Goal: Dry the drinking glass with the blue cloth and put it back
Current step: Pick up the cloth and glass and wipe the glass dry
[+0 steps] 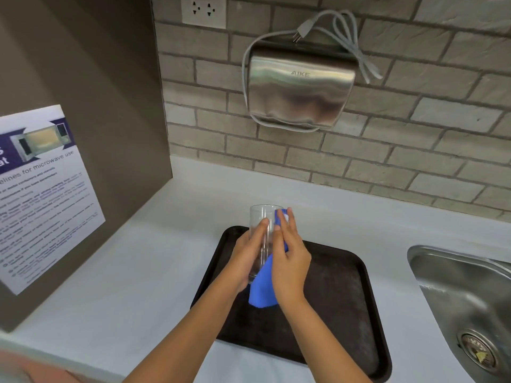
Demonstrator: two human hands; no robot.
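Just below the middle of the frame, above the black tray (345,305), both hands hold the drinking glass (262,239) upright. The left hand (247,257) wraps its lower left side, fingers closed around it. The right hand (290,261) presses the blue cloth (262,291) against the glass's right side, with cloth showing near the rim and hanging below the base.

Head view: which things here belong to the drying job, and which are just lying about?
In the job:
drinking glass, held by left hand
blue cloth, pressed on it by right hand
black tray beneath

Lying about:
sink
hand dryer, cord unplugged
wall socket
microwave notice
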